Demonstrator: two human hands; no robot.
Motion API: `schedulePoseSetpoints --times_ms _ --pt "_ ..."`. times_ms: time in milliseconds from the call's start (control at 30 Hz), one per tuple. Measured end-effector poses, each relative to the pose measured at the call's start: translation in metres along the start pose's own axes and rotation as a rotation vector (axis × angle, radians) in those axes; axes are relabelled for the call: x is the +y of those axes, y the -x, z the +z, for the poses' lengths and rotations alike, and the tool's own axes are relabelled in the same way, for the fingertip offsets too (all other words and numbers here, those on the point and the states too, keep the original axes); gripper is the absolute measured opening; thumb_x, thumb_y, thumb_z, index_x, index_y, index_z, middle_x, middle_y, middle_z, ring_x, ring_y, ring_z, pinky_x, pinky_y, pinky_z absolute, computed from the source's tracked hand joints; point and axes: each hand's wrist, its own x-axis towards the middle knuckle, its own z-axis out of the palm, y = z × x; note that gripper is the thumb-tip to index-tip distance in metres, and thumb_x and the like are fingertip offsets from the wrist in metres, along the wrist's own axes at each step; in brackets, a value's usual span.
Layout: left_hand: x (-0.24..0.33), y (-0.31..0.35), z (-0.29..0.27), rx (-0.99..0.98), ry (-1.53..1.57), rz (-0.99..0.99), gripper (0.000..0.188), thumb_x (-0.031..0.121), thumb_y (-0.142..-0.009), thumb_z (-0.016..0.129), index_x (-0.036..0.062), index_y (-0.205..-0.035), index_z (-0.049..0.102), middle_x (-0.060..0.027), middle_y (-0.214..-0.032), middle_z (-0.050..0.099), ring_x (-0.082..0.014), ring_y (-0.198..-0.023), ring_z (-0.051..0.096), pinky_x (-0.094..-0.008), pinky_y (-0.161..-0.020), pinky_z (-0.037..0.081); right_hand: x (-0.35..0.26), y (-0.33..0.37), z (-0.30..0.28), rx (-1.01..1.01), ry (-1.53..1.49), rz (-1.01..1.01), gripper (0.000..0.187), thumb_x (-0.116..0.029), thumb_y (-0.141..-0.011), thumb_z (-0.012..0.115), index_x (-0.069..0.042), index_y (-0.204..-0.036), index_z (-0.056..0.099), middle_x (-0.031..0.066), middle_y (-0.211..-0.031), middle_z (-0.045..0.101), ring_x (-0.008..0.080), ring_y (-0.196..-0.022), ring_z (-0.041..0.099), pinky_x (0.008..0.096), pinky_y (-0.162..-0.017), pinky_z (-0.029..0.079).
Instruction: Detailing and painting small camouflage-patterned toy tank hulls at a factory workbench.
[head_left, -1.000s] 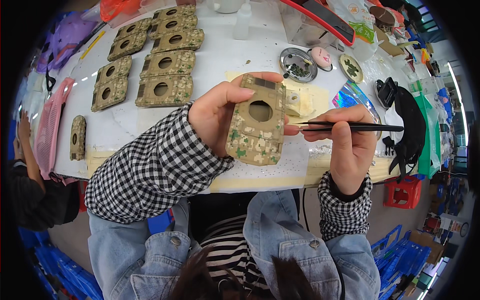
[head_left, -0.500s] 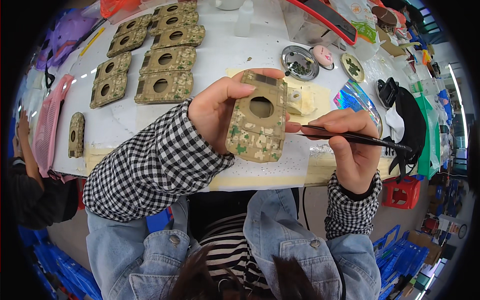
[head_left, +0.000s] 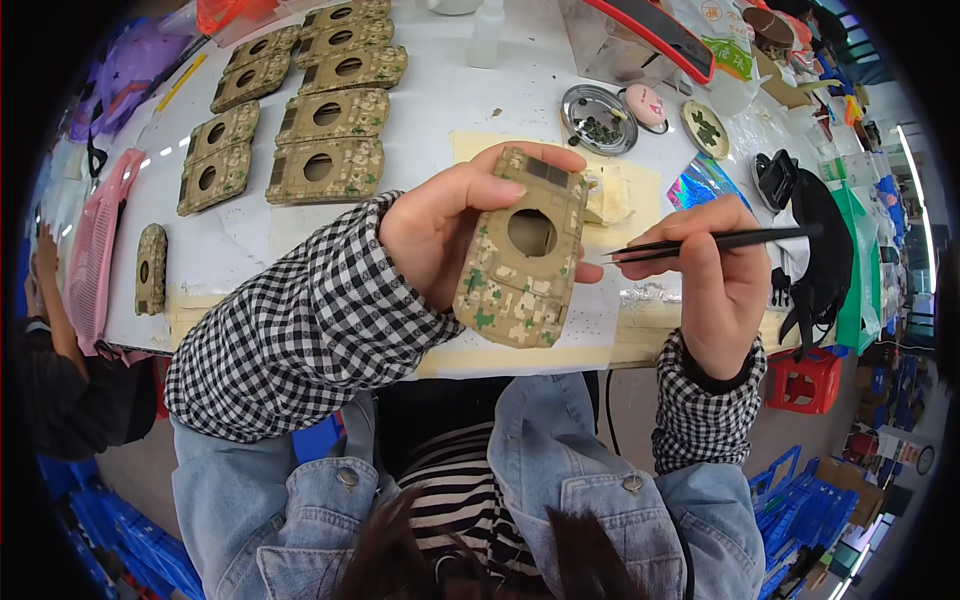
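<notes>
My left hand (head_left: 435, 220) is closed round a camouflage-painted model tank hull (head_left: 510, 275) with a round hole in its top. Its thumb lies on the hull's upper left edge, and fingertips show beyond the right side. In my right hand (head_left: 725, 275) is a pair of black tweezers (head_left: 690, 243), tips pointing left, slightly apart from the hull. Whether anything sits between the tips is too small to tell. Behind the hull lies a yellowish block (head_left: 607, 195) on a cream sheet.
Several similar hulls (head_left: 325, 172) stand in rows at the back left, with one small hull (head_left: 151, 270) nearer. A round dish (head_left: 598, 120) of small dark parts, a pink round case (head_left: 645, 105) and a phone in a red case (head_left: 660, 40) lie back right. Another person's arm (head_left: 55, 285) shows far left.
The hull has tilted and shifted slightly right and toward me in my left hand. My right hand has drawn back right, and the tweezers have turned, moving away from the hull's side.
</notes>
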Motion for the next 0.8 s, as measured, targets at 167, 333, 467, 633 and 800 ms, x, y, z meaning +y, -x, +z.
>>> schedulePoseSetpoints --times_ms 167,333,467,633,800 --pt "-0.0012 -0.0005 -0.0021 -0.059 -0.046 -0.068 0.060 0.030 -0.079 0.046 0.0088 -0.132 0.030 -0.0200 -0.097 0.059 -0.0427 -0.101 0.056 -0.0433 -0.077 0.053 -0.0060 -0.0063 -0.0023 -0.088 -0.056 0.239 0.016 -0.012 -0.093 0.046 0.003 -0.088 0.047 0.0135 -0.077 0.061 0.0204 -0.070 0.066 0.0271 -0.061 0.056" --pt "-0.0039 -0.0019 -0.0049 -0.089 -0.124 -0.050 0.060 0.031 -0.078 0.047 0.0079 -0.132 0.030 -0.0208 -0.096 0.058 -0.0421 -0.099 0.057 -0.0428 -0.075 0.053 -0.0045 -0.0063 -0.0022 -0.145 -0.051 0.293 0.017 -0.013 -0.093 0.046 0.003 -0.087 0.046 0.0142 -0.078 0.061 0.0204 -0.071 0.066 0.0264 -0.061 0.056" --pt "-0.0043 -0.0018 -0.0049 -0.087 -0.147 -0.050 0.060 0.030 -0.078 0.047 0.0071 -0.131 0.030 -0.0215 -0.096 0.058 -0.0416 -0.098 0.058 -0.0428 -0.075 0.053 -0.0042 -0.0058 -0.0020 -0.165 -0.071 0.314 0.017 -0.014 -0.093 0.047 0.002 -0.088 0.047 0.0135 -0.079 0.061 0.0195 -0.071 0.066 0.0259 -0.062 0.056" --pt "-0.0052 -0.0021 -0.0056 -0.094 -0.154 -0.046 0.060 0.030 -0.079 0.048 0.0064 -0.131 0.030 -0.0224 -0.095 0.058 -0.0414 -0.097 0.058 -0.0431 -0.075 0.053 -0.0038 -0.0062 -0.0017 -0.190 -0.055 0.319 0.018 -0.016 -0.093 0.048 0.002 -0.087 0.047 0.0118 -0.081 0.061 0.0181 -0.072 0.066 0.0255 -0.063 0.055" --pt "-0.0059 -0.0027 -0.0067 -0.102 -0.155 -0.040 0.061 0.029 -0.078 0.048 0.0061 -0.131 0.030 -0.0227 -0.095 0.057 -0.0410 -0.097 0.058 -0.0430 -0.075 0.053 -0.0027 -0.0061 -0.0022 -0.199 -0.039 0.320 0.019 -0.016 -0.094 0.048 0.001 -0.087 0.047 0.0113 -0.081 0.061 0.0176 -0.072 0.066 0.0252 -0.063 0.055"
